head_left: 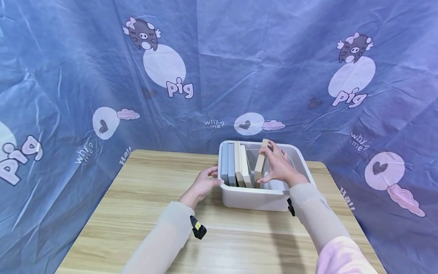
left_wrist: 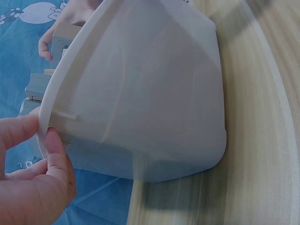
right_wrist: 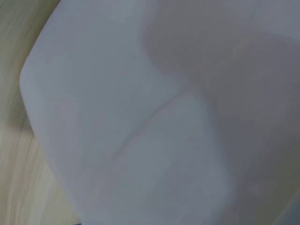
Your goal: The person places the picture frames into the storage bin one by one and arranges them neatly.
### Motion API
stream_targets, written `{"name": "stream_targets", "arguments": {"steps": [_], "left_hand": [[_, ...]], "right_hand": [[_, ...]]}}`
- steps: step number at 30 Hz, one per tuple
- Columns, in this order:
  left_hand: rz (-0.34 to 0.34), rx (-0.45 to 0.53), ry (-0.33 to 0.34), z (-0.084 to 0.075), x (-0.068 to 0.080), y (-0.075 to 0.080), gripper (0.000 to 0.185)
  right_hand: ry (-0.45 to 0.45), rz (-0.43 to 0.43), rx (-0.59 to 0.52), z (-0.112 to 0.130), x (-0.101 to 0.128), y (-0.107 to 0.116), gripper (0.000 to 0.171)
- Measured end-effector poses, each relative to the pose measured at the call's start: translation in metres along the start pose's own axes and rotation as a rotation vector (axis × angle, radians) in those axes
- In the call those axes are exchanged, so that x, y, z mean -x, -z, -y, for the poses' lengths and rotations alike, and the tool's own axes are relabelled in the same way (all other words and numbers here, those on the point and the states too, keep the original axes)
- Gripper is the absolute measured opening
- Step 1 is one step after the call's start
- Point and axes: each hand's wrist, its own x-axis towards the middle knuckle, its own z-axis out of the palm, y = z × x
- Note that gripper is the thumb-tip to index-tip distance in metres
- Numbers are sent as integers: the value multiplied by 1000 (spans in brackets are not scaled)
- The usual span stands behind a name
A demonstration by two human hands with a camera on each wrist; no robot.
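Observation:
A white plastic bin stands on the wooden table, toward its far right. Several thin books stand upright along the bin's left side. My right hand reaches into the bin and grips a tan book that leans to the left. My left hand holds the bin's left rim; in the left wrist view the thumb and fingers pinch that rim. The right wrist view shows only the bin's blurred white wall.
A blue cloth with cartoon pig prints hangs behind and around the table. The bin's right half holds no books. Bare wooden tabletop stretches to the left and front of the bin.

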Motion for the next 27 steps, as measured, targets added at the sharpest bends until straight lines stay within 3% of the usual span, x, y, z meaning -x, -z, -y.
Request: {"name": "stream_targets", "arguments": {"steps": [9,17,27], "left_hand": [[7,21,-9,3,-2,0,58],[4,14,2,4,-1,0,58],[29,39,20,-10,8,0,60]], "right_hand": [[37,32,5,-1,-5,1,93],[49,7,-32,-2,-5,2,92],[11,15,-16,0,-6,9,88]]}}
